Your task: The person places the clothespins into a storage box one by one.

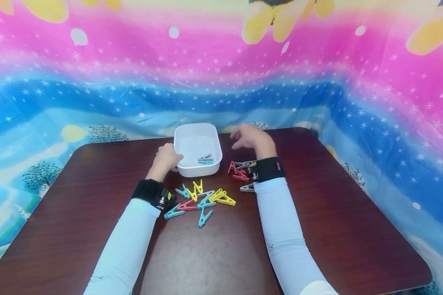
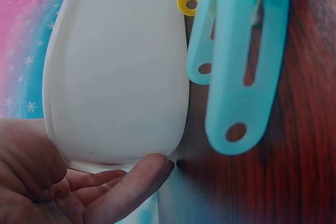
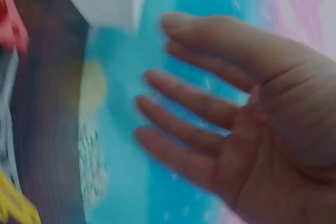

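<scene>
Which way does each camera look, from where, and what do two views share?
Head: on the head, facing forward and down over the dark brown wood-grained table; both pale-sleeved forearms, left grip and right grip show.
Left wrist: on that wrist, facing the white rectangular plastic box; left grip shows, holding it.
Right wrist: on that wrist, facing blue-pink patterned cloth; right grip shows, holding nothing.
Shared: head and left wrist show the box and turquoise plastic pegs.

Pale blue sleeves meet black wristbands, the right bearing a red mark
</scene>
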`<state>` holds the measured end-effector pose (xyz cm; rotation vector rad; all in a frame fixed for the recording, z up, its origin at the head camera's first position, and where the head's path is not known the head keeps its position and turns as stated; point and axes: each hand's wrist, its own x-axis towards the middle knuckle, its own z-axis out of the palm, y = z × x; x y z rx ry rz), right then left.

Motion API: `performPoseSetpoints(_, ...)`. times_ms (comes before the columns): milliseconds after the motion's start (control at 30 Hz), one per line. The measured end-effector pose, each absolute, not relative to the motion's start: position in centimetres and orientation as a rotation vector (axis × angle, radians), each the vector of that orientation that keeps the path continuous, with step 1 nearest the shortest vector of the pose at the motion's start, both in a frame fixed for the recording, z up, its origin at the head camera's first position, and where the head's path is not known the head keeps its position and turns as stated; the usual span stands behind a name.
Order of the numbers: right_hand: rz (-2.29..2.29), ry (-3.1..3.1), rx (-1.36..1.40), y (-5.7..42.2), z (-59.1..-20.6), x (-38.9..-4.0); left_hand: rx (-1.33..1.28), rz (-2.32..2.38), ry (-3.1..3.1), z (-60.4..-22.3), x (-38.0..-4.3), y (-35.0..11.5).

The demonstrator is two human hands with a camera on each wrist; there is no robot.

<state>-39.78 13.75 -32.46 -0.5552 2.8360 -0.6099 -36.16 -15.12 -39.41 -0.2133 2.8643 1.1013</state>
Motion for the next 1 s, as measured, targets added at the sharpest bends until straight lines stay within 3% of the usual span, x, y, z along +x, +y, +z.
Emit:
performPoseSetpoints(300,-0.641,2.685,-0.237,20.0,-34.2,-39.8,-0.223,1.085,2.864,-39.6,-36.2,-15.1)
performPoseSetpoints(1000,-0.712,2.679,-0.129,20.1,-37.3,-40.9,-0.225,1.094,2.858,-39.5,-36.3,-15.0)
